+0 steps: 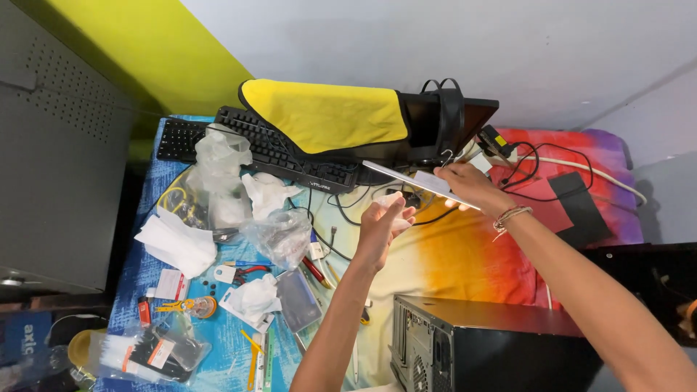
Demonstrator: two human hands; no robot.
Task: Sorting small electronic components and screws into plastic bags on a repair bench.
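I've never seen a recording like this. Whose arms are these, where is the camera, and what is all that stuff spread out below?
There is no machine here: these are a person's two bare arms, filmed by one camera worn on their head, looking down.

The right hand holds a thin, flat grey panel by its edge, tilted. The left hand is raised just beneath it with something white and crumpled in its fingers, perhaps a tissue or cloth.

Below is a surface under a colourful cloth, crowded with a black keyboard, a yellow cloth draped over a dark device, black cables, clear plastic bags, white tissues and small tools. A black computer case stands nearest the camera.
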